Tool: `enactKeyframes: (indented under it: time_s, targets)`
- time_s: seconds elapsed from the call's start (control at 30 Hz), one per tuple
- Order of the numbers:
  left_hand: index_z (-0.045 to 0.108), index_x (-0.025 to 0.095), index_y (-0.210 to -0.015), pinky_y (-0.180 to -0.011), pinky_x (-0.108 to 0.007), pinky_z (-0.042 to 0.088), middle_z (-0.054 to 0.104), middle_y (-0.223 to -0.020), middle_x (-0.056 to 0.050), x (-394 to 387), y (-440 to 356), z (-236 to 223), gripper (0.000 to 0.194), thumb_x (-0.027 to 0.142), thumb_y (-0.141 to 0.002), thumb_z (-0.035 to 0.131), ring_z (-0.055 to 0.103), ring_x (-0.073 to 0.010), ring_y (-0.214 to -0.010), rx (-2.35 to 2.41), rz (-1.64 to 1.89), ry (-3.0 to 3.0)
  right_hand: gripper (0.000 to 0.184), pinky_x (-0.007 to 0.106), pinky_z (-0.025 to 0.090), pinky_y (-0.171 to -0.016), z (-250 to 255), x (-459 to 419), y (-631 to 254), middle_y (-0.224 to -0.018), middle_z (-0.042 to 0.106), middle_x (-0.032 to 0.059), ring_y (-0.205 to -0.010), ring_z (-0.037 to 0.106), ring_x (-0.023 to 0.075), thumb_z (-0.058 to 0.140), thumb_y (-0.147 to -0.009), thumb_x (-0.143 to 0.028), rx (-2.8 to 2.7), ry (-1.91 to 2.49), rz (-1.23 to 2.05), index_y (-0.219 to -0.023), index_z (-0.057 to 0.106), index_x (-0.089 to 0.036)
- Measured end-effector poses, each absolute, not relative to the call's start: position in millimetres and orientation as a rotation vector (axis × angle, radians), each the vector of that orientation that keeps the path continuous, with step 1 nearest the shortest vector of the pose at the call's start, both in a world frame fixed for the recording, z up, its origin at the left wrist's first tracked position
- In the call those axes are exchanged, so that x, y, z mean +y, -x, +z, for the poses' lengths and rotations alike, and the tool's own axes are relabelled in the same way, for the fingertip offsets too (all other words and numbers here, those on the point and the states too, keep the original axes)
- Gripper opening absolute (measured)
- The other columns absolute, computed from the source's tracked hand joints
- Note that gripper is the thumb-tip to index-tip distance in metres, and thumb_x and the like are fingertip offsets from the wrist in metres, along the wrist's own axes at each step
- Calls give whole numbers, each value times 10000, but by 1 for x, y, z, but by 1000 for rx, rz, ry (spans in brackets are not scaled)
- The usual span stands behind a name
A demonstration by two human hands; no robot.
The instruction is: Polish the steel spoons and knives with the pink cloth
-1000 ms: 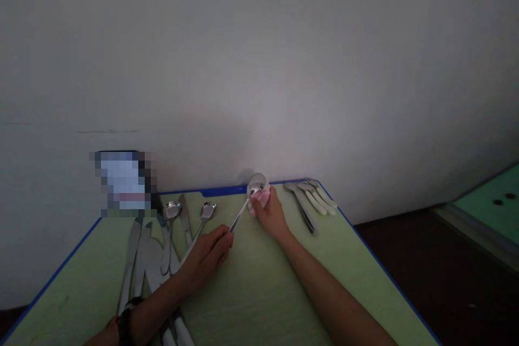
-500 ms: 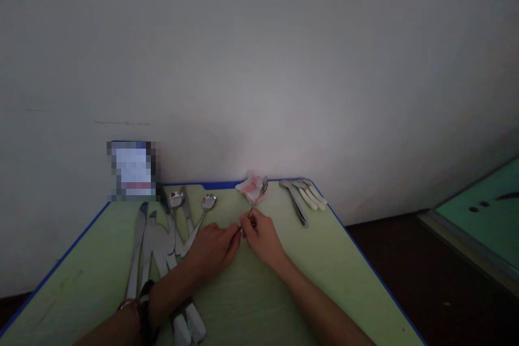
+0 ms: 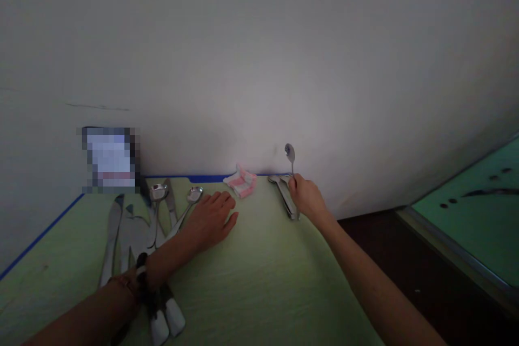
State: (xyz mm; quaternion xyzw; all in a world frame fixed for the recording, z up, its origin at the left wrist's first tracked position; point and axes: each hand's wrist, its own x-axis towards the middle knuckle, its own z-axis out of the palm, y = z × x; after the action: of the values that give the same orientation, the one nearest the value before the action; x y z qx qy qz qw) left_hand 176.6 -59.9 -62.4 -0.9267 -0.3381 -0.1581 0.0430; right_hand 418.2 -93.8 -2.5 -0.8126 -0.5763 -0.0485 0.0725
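Note:
My right hand [image 3: 307,199] is closed around the handle of a metal spoon [image 3: 290,154], holding it upright with the bowl on top, just above a small pile of cutlery [image 3: 283,195] at the table's far right. My left hand [image 3: 211,218] lies flat on the green table [image 3: 259,270], fingers stretched out, holding nothing. It rests beside a spoon [image 3: 190,198] from the left group of knives and spoons [image 3: 133,232]. A pink and white cloth [image 3: 241,182] lies against the far edge between my hands.
A white wall stands right behind the table. A blurred box [image 3: 108,159] sits at the back left corner. Dark floor lies to the right, with another green surface [image 3: 470,200] further right.
My right hand let go of the cloth, took the spoon from my left hand and carried it right to the cutlery pile. My left hand released the handle and flattened.

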Motion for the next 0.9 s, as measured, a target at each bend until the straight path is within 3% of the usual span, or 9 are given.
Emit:
enactKeyframes:
  time_s: [0.13, 0.27, 0.77, 0.9]
  targets:
    - [521, 148, -1179, -971, -425, 367, 522, -1260, -115, -45, -180, -83, 335, 281, -886, 427, 463, -273, -1152, -1099, -591, 2822, 354, 339, 458, -713, -17, -84, -436, -944, 676, 180, -891, 654, 281, 286, -908, -269, -1886, 2627, -137, -1051, 572, -116]
    - [435, 164, -1306, -1031, -457, 313, 436, -1371, -113, -40, -179, -104, 431, 312, -903, 397, 389, -289, -1241, -1189, -651, 2801, 366, 352, 479, -742, -34, -76, -433, -974, 672, 178, -931, 653, 275, 259, -912, -240, -1918, 2670, -115, -1072, 564, -115]
    - [465, 114, -1276, -1058, -471, 306, 498, -1296, -139, -45, -177, -107, 436, 343, -917, 372, 419, -281, -1212, -1222, -640, 2837, 388, 381, 506, -738, -44, -66, -425, -994, 671, 194, -946, 650, 287, 262, -877, -150, -1970, 2697, -123, -1078, 589, -89]
    - [471, 100, -1263, -1060, -477, 303, 505, -1283, -143, -45, -177, -106, 434, 341, -915, 377, 417, -284, -1211, -1228, -622, 2842, 394, 391, 504, -741, -40, -68, -424, -1000, 672, 194, -934, 652, 290, 259, -894, -196, -1978, 2664, -99, -1046, 608, -94]
